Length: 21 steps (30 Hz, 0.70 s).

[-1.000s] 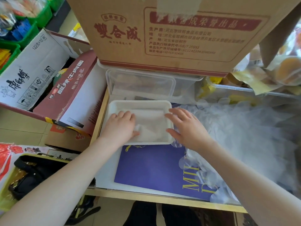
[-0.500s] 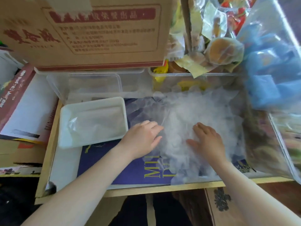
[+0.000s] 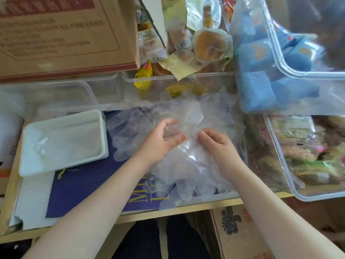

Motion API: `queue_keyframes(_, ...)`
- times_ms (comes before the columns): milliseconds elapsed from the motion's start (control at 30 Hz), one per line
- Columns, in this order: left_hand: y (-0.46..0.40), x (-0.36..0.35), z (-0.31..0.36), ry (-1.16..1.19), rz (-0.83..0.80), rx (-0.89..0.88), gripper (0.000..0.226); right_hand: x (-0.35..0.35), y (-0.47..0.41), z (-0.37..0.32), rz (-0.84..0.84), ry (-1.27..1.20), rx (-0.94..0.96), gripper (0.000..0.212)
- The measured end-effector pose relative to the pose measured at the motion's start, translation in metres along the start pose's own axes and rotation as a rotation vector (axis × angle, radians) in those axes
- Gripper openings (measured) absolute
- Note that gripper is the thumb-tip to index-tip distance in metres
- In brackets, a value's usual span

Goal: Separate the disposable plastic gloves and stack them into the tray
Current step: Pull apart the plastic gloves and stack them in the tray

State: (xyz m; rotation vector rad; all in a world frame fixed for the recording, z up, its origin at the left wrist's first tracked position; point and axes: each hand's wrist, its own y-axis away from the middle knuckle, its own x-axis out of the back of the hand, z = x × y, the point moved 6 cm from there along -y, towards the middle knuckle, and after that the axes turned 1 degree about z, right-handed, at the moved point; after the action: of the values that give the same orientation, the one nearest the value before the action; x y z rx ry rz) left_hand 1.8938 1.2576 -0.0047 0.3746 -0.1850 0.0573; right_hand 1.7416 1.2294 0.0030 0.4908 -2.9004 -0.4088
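Note:
A heap of clear disposable plastic gloves (image 3: 186,165) lies in the middle of the table, over a dark blue sheet. My left hand (image 3: 160,141) and my right hand (image 3: 214,143) are both over the heap, fingers curled, each pinching clear glove film between them at about the heap's centre. A white rectangular tray (image 3: 24,161) sits to the left of the heap with clear gloves (image 3: 61,141) lying flat inside it.
A brown cardboard box (image 3: 65,34) overhangs the back left. Clear plastic tubs (image 3: 280,150) with wrapped snacks stand at the right and back. Blue packets (image 3: 261,86) fill a tub at upper right. The table's front edge (image 3: 168,214) runs below the heap.
Both hands left the tray and moved right onto the glove heap, lying flat on it. Now their fingers have curled and pinch glove film between them. The view has turned right.

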Motion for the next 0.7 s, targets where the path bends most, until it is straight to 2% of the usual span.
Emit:
queue_keyframes(33,0.0,-0.001,0.002,0.135,0.032,0.023,0.019,0.002,0.002,-0.004,-0.009,0.002,0.006,0.023)
queue_keyframes(67,0.0,0.0,0.004,0.236,0.079,0.046,0.006,0.004,0.003,-0.007,-0.017,0.023,0.02,0.024)
queue_keyframes(133,0.002,0.005,0.004,0.363,0.175,0.096,0.012,0.01,0.005,-0.005,-0.065,0.045,0.05,0.029)
queue_keyframes(233,0.003,0.018,-0.002,0.671,0.252,0.205,0.013,0.021,0.012,0.003,-0.198,0.055,0.145,0.057)
queue_keyframes(267,0.003,0.023,-0.006,0.748,0.264,0.246,0.015,0.023,0.016,0.006,-0.234,0.085,0.177,0.055)
queue_keyframes(300,0.004,0.028,-0.011,0.805,0.259,0.281,0.016,0.024,0.019,0.01,-0.257,0.144,0.215,0.049)
queue_keyframes(333,0.005,0.032,-0.014,0.838,0.247,0.302,0.016,0.024,0.021,0.012,-0.246,0.245,0.277,0.052)
queue_keyframes(400,0.006,0.037,-0.021,0.887,0.231,0.335,0.015,0.019,0.022,0.021,-0.208,0.525,0.404,0.081)
queue_keyframes(467,0.009,0.039,-0.024,0.933,0.216,0.343,0.018,0.012,0.019,0.028,-0.147,0.734,0.461,0.094)
queue_keyframes(500,0.01,0.04,-0.027,0.96,0.206,0.346,0.018,0.009,0.018,0.027,-0.109,0.78,0.504,0.09)
queue_keyframes(533,0.013,0.04,-0.028,0.983,0.195,0.344,0.021,0.005,0.017,0.023,-0.084,0.79,0.567,0.076)
queue_keyframes(600,0.015,0.043,-0.034,0.986,0.192,0.349,0.027,0.0,0.016,0.005,-0.014,0.721,0.691,0.026)
queue_keyframes(633,0.016,0.046,-0.036,0.946,0.185,0.338,0.025,-0.002,0.017,-0.005,-0.004,0.647,0.693,0.017)
queue_keyframes(700,0.02,0.053,-0.036,0.807,0.21,0.306,0.024,-0.004,0.017,-0.024,-0.027,0.422,0.577,0.028)
